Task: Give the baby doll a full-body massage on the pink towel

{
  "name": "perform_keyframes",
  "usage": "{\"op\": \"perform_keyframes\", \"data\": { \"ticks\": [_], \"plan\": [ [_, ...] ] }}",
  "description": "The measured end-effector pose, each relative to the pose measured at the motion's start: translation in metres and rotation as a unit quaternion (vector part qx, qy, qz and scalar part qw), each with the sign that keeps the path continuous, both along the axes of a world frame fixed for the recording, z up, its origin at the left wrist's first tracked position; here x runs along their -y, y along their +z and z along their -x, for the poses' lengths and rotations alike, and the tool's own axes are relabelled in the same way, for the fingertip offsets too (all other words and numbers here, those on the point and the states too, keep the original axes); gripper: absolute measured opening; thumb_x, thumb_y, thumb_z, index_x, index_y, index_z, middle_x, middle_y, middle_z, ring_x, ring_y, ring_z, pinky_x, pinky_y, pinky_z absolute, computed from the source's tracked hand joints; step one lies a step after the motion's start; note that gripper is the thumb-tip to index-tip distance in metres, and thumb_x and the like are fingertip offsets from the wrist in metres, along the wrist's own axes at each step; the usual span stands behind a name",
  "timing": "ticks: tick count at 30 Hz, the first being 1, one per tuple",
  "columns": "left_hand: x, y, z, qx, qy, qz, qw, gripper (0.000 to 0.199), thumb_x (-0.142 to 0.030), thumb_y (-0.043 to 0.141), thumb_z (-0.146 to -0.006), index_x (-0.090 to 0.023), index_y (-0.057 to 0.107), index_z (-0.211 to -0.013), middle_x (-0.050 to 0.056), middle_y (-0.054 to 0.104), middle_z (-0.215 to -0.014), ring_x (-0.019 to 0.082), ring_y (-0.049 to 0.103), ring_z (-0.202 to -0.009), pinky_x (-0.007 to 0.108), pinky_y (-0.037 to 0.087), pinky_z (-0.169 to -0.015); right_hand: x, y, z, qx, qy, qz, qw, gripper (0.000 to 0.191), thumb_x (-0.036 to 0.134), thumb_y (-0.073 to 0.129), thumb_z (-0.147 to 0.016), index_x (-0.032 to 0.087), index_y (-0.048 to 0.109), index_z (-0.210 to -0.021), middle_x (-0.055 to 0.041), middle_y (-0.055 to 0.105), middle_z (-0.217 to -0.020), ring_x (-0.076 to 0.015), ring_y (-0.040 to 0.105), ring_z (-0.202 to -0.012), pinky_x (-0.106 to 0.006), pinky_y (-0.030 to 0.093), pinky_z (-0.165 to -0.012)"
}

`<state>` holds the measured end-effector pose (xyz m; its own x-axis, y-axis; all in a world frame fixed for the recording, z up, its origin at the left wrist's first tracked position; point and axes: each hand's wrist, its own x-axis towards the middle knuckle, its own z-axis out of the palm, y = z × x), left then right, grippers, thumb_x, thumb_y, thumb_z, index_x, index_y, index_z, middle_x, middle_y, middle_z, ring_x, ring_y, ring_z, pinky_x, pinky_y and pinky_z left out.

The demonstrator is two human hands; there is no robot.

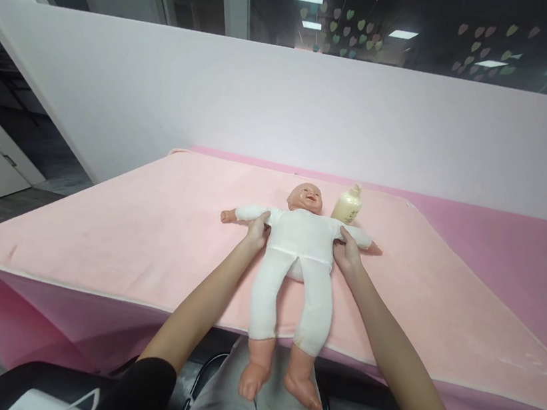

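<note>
A baby doll (302, 235) with a white cloth body lies on its back, its head toward the wall and its feet hanging past the table's near edge over my lap. My left hand (258, 231) grips it under the arm at the left of the picture, thumb on top. On the opposite side my right hand (347, 251) grips it the same way, with the fingers partly hidden beneath the body. Just beyond the doll's arm on the right stands a pale yellow bottle (347, 205), apart from both hands.
A light pink blanket (174, 232) covers the table over a darker pink cloth (522, 265) that drapes down in front. Behind rises a white wall (286, 106) with glass above it. A white device (45, 405) with a cable sits at the lower left.
</note>
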<state>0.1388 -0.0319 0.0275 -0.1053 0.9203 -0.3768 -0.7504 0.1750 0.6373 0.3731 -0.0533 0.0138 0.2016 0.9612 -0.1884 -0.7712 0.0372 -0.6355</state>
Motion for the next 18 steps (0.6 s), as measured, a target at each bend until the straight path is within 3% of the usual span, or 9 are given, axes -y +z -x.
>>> {"op": "perform_keyframes", "data": {
  "ticks": [6, 18],
  "plan": [
    [0.0016, 0.0017, -0.0013, -0.045, 0.001, 0.007, 0.999, 0.006, -0.017, 0.061, -0.079, -0.015, 0.057, -0.075, 0.002, 0.061, -0.06, 0.014, 0.059, -0.054, 0.027, 0.05, -0.061, -0.0003, 0.0004, 0.001, -0.001, 0.0, -0.008, 1.0, 0.012, 0.011, 0.053, -0.085, 0.014, 0.061, -0.093, -0.0028, 0.069, -0.086, -0.011, 0.065, -0.08, -0.021, 0.055, -0.083],
    [0.0031, 0.0024, -0.0014, -0.039, 0.006, 0.005, 0.999, 0.007, -0.016, 0.061, -0.079, -0.015, 0.056, -0.075, 0.001, 0.059, -0.058, 0.013, 0.057, -0.052, 0.026, 0.049, -0.061, 0.0027, 0.0055, 0.0035, -0.002, -0.004, 0.004, 1.0, 0.011, 0.01, 0.052, -0.085, 0.014, 0.061, -0.092, -0.0034, 0.069, -0.082, -0.0117, 0.065, -0.077, -0.022, 0.056, -0.082]
  ]
}}
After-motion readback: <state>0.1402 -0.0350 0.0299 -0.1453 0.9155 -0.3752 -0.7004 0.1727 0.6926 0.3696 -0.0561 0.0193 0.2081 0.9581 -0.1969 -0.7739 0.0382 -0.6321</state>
